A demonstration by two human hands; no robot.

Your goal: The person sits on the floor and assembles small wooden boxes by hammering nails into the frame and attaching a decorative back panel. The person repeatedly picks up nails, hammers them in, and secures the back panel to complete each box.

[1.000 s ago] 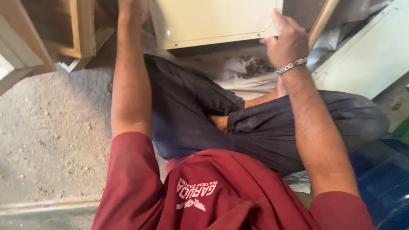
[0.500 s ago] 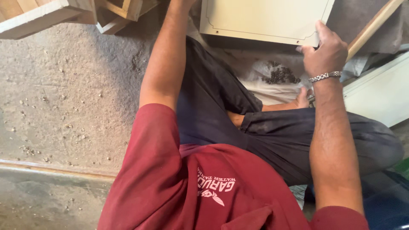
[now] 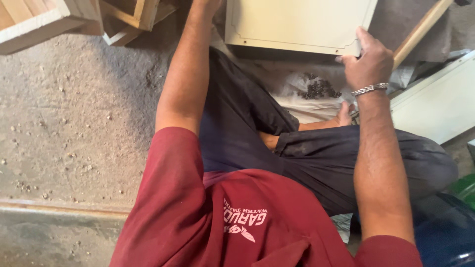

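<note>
A cream flat panel (image 3: 297, 24) with a routed border lies in front of my crossed legs. My right hand (image 3: 368, 62), with a metal bracelet on the wrist, grips the panel's near right corner, thumb on the edge. My left arm reaches along the panel's left side. My left hand (image 3: 208, 4) is mostly cut off by the top edge, so its grasp is hidden. Below the panel, a white cloth (image 3: 297, 94) carries a small heap of dark bits (image 3: 319, 89).
Unpainted wooden frames (image 3: 49, 20) stand at the top left on a gritty concrete floor (image 3: 74, 123). A wooden stick (image 3: 420, 29) and a second white panel (image 3: 440, 109) lie to the right. A blue object (image 3: 445, 232) and something green (image 3: 465, 185) sit at the lower right.
The view has swung left and down, so the panel and wooden frames now sit higher in the picture. My right hand has kept its hold on the panel's corner.
</note>
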